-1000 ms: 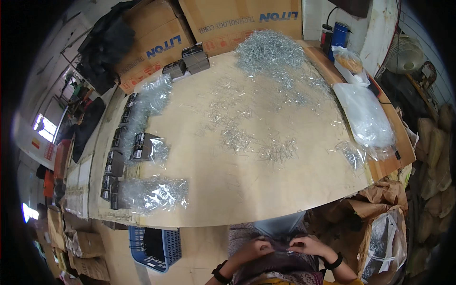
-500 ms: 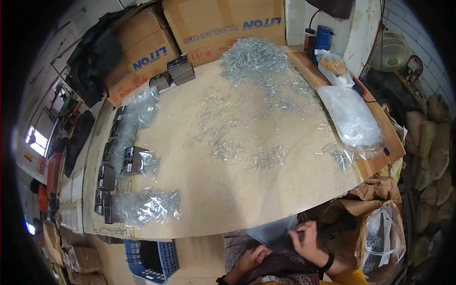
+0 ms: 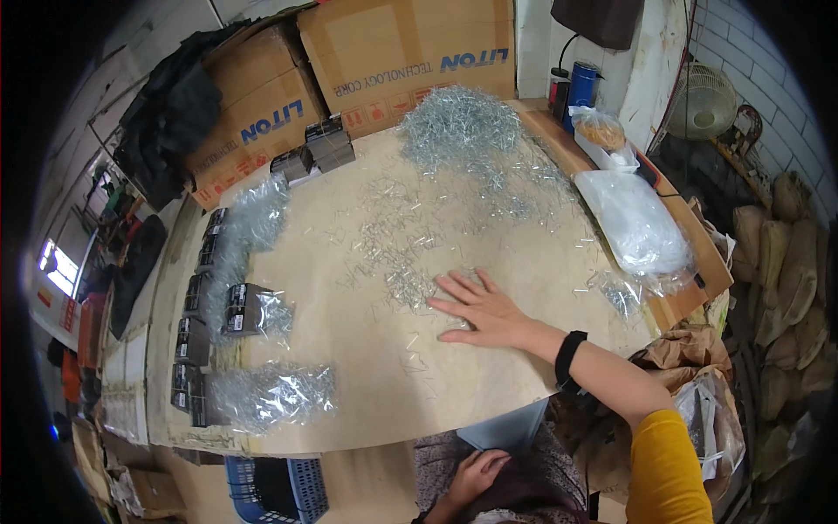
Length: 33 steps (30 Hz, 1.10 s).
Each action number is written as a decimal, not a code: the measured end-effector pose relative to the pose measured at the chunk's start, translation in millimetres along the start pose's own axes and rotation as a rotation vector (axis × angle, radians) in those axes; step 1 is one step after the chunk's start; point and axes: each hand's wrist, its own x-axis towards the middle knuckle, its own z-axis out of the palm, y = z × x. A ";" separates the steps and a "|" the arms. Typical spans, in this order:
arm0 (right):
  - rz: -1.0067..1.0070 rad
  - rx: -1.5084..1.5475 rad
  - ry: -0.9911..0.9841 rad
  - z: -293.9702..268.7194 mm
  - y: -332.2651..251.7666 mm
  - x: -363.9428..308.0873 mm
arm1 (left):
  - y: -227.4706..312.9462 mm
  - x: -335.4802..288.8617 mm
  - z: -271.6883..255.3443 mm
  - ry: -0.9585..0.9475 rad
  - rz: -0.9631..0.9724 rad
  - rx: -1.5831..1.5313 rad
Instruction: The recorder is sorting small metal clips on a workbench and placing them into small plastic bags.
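My right hand [image 3: 483,313] lies on the tabletop with fingers spread, palm down. Its fingertips touch or reach over the edge of a loose scatter of short, thin silvery wire pieces [image 3: 397,240]. My left hand [image 3: 476,476] rests low at my lap below the table edge, its fingers curled together; whatever they may hold is hidden. Beside it, a grey-blue tray or bin [image 3: 504,428] juts out under the table edge. Toward the far side rises a large heap of the same wire pieces [image 3: 463,127].
Clear plastic packs [image 3: 275,397] and dark banded stacks [image 3: 192,341] line the left edge. Large cardboard boxes [image 3: 410,61] stand behind. On the right lie a bundle of clear plastic bags [image 3: 633,223] and a bag of food [image 3: 598,131]. A blue basket [image 3: 310,489] sits below the table.
My right hand has moved up from my lap onto the table and spread over the scattered wire pieces. My left hand stays low at the lap. The view has shifted slightly.
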 end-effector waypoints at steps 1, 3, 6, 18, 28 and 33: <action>-0.048 0.044 -0.019 2.6 -1.3 3.0 | -1.7 -0.7 1.7 0.014 -0.006 -0.040; -0.096 0.088 -0.040 1.4 -3.1 0.8 | 0.6 -0.4 0.6 0.006 -0.047 -0.054; -0.098 0.196 -0.056 -12.7 -13.8 -21.9 | -0.9 -3.3 -0.3 0.016 -0.072 -0.072; 0.360 0.961 0.268 -31.0 -50.9 -100.7 | 17.8 -3.6 -4.4 -0.038 -0.266 -0.244; 0.004 0.283 0.000 -45.1 -109.5 -142.3 | 25.4 -12.3 -6.2 -0.071 -0.251 -0.256; 0.026 0.625 0.149 -35.6 -102.7 -129.2 | 30.1 -11.4 -10.8 -0.089 -0.285 -0.229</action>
